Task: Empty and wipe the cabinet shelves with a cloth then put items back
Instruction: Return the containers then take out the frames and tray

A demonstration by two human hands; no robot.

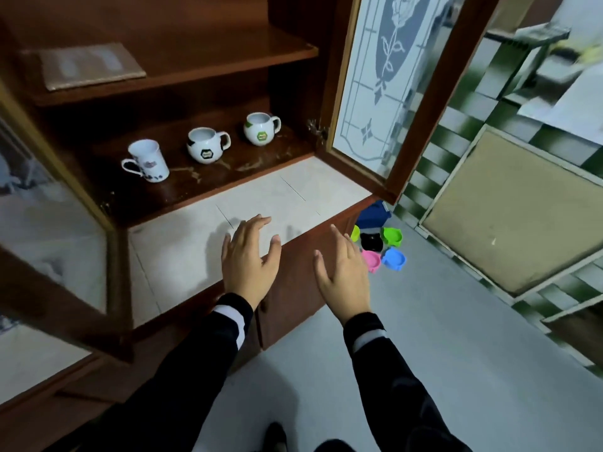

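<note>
Three white mugs stand on the lower wooden shelf (pixel 208 194) of the open cabinet: a tall mug (pixel 148 160) at the left, a round mug (pixel 205 145) in the middle and a second round mug (pixel 261 128) at the right. A flat brown folded item (pixel 89 65) lies on the upper shelf. My left hand (pixel 249 256) hovers with straight fingers over the pale ledge (pixel 182 252) in front of the shelf. My right hand (pixel 342 272) is held out beside it, fingers spread, holding nothing. No cloth shows in either hand.
The right glass door (pixel 385 76) with a rose pattern stands open; the left glass door (pixel 49 236) swings out at the left. On the floor at the right lie several small coloured containers (pixel 381 247) and a blue object (pixel 375 215). A framed board (pixel 509 210) leans there.
</note>
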